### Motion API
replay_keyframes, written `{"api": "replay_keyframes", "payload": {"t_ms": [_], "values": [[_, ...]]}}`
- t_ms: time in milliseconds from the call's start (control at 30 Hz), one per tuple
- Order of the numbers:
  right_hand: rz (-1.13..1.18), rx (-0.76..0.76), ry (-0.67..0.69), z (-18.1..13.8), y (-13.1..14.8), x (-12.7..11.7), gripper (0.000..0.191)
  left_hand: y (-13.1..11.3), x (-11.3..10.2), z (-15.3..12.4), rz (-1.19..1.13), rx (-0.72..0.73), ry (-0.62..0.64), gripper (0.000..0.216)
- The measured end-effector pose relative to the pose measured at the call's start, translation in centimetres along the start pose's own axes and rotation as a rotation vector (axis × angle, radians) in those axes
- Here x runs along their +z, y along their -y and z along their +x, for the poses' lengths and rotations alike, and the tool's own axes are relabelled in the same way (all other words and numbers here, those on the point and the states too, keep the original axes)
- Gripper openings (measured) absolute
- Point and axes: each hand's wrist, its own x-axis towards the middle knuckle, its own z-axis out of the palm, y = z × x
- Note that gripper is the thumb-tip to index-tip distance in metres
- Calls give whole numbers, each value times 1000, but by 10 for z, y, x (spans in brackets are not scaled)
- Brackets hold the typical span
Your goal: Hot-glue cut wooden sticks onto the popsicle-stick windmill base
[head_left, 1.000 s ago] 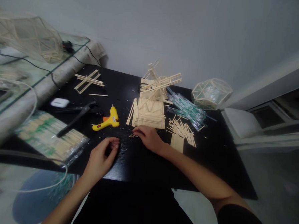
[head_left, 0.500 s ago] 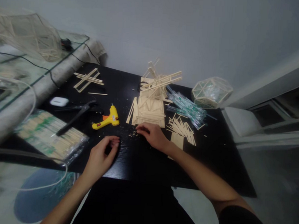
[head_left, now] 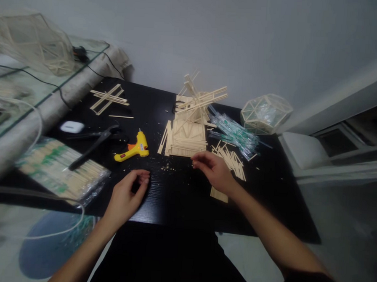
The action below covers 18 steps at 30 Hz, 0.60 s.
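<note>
On the black table my left hand (head_left: 128,193) rests loosely curled, with a gap between thumb and fingers and nothing visible in it. My right hand (head_left: 214,171) hovers in front of the stick stack, thumb and fingertips brought together; whatever is between them is too small to make out. Wood crumbs (head_left: 167,167) are scattered between the hands. Behind them, thin wooden sticks (head_left: 188,145) lie in a flat stack, with a stick-built frame (head_left: 198,103) standing at its back. A yellow glue gun (head_left: 133,147) lies beyond my left hand.
Black pliers (head_left: 100,138) and a white case (head_left: 72,127) lie left, near a plastic-wrapped stick pack (head_left: 62,168). Loose sticks (head_left: 233,160), clear-and-green plastic wrappers (head_left: 235,133) and a faceted stick model (head_left: 266,113) are right. A crossed stick piece (head_left: 109,98) sits back left.
My right hand has moved right, away from the crumbs, to the front right corner of the stick stack. My left hand has stayed almost where it was.
</note>
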Motion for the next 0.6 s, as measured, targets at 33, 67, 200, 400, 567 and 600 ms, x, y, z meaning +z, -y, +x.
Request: {"api": "replay_keyframes", "payload": {"t_ms": [33, 67, 200, 400, 567, 600], "values": [[8, 9, -3, -3, 1, -4, 13, -1, 0, 0, 2, 0, 2, 30], [14, 13, -25, -5, 1, -9, 13, -1, 0, 0, 5, 0, 2, 30], [-40, -6, -137, -5, 0, -36, 16, -1, -1, 0, 17, -2, 1, 31], [-350, -183, -580, 33, -6, -151, 18, 5, -1, 0, 54, 17, -17, 35], [-788, -176, -821, 68, -15, -243, 16, 11, 0, -2, 105, 34, -17, 37], [-874, -131, -790, 72, -18, -251, 16, 12, 0, -2, 111, 39, -18, 37]]}}
